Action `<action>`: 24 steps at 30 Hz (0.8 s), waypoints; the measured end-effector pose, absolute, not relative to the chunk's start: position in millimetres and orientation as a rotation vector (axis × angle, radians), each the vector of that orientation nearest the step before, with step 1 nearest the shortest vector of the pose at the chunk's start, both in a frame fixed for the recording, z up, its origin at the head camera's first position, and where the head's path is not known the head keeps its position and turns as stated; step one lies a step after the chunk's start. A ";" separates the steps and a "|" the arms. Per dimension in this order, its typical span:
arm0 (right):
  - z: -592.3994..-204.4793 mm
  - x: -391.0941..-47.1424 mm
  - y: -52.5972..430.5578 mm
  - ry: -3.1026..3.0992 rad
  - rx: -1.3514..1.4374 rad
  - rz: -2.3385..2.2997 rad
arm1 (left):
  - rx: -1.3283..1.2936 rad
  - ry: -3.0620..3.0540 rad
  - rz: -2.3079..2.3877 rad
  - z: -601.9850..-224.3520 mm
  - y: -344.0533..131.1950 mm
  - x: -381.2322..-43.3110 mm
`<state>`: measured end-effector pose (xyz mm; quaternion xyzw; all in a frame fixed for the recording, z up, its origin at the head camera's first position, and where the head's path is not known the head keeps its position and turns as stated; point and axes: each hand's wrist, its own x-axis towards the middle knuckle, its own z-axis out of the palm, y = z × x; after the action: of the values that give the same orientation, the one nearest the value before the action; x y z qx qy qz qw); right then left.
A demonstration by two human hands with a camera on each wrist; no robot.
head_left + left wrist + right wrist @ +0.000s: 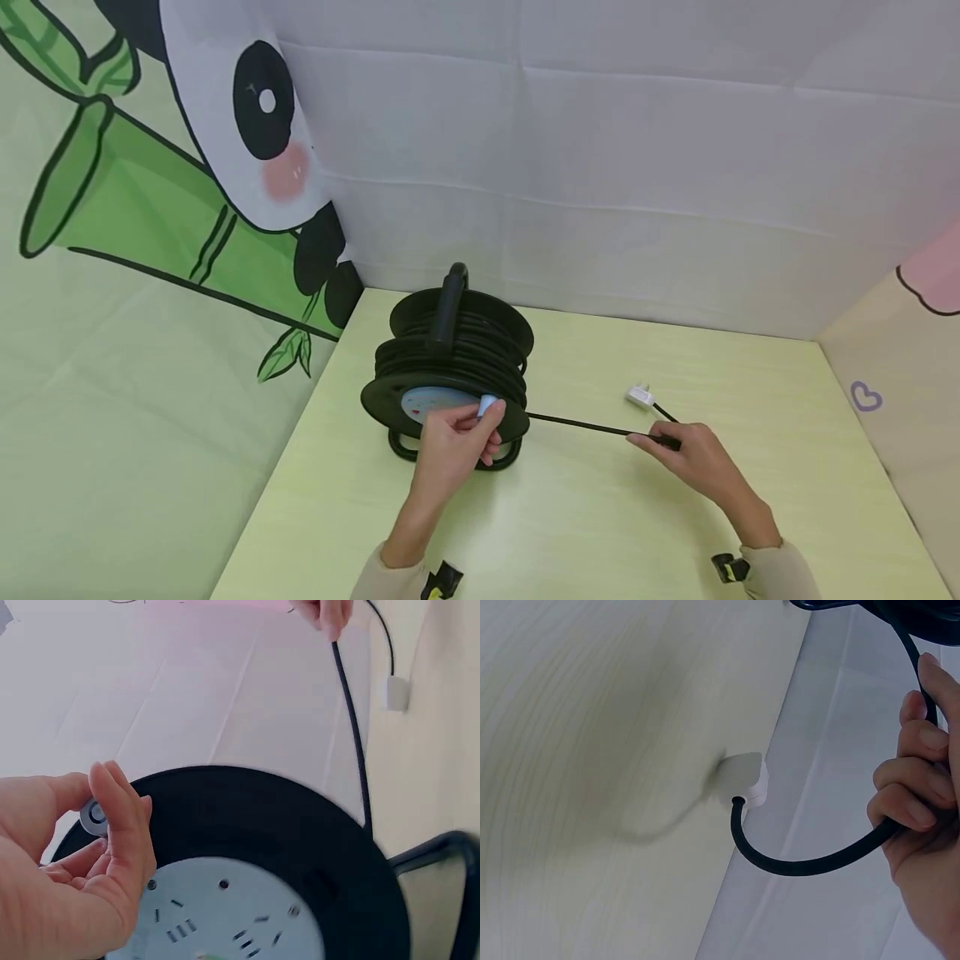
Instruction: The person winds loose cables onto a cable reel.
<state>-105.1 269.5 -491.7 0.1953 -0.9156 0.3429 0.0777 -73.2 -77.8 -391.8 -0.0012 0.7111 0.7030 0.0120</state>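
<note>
A black cable reel (442, 367) stands on the table, wound with black cable, its blue socket face towards me. With thumb and fingers, my left hand (457, 442) pinches the light-blue winding knob (487, 403) on the reel's front disc; the left wrist view shows the knob (94, 817) end-on. My right hand (693, 454) grips the black cable (577, 423), which runs straight from the reel's right side. Past that hand, a short cable end curves to a white plug (640, 396) close over the table; the right wrist view shows the plug (742, 780) larger.
The pale yellow table (600, 525) meets a white cloth backdrop (637, 183) behind the reel. On the left hangs a green cloth with a panda and bamboo print (142, 200). The reel's black tube stand (403, 446) rests on the tabletop.
</note>
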 end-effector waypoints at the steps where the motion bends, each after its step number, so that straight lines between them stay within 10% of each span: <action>1: -491.5 -105.4 269.8 -2.745 0.581 1.022 | -0.017 2.205 2.182 -392.5 -75.6 -73.4; 24: -494.4 -108.5 266.6 -2.767 0.582 0.999 | -0.097 2.069 2.128 -440.2 -53.5 -71.1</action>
<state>-108.5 266.6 -494.4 0.1935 -0.9203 0.3323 0.0714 -71.1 -53.5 -440.2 -0.0326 0.6942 0.7139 0.0859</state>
